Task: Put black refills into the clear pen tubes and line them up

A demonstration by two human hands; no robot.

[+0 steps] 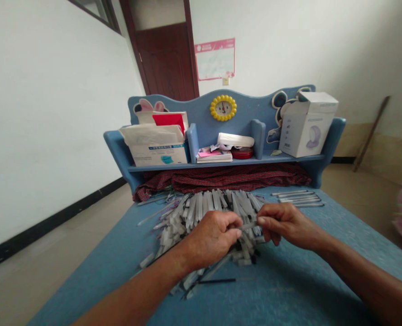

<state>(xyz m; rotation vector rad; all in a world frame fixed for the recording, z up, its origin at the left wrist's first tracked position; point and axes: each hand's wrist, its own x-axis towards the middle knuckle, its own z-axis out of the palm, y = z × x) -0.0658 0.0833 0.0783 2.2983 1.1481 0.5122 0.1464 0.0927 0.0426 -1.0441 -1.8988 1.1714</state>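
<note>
My left hand [216, 237] and my right hand [285, 224] meet over the middle of a pile. Between them is a slim, translucent plastic piece [248, 225], pinched at one end by each hand. Its exact kind is too blurred to tell. Beneath and behind my hands spreads the heap of similar narrow, clear plastic pieces [201, 206], some with dark parts. A thin black stick [217, 281] lies in front of the heap. Off to the right, several slender grey rods [299, 198] rest side by side.
The blue table [309, 280] carries a raised blue shelf [221, 164] at its back. On it stand a mask box [160, 145], a stack of papers [214, 156], a red tin [242, 154] and a white box [306, 124]. Red checked cloth [221, 177] lies bunched underneath.
</note>
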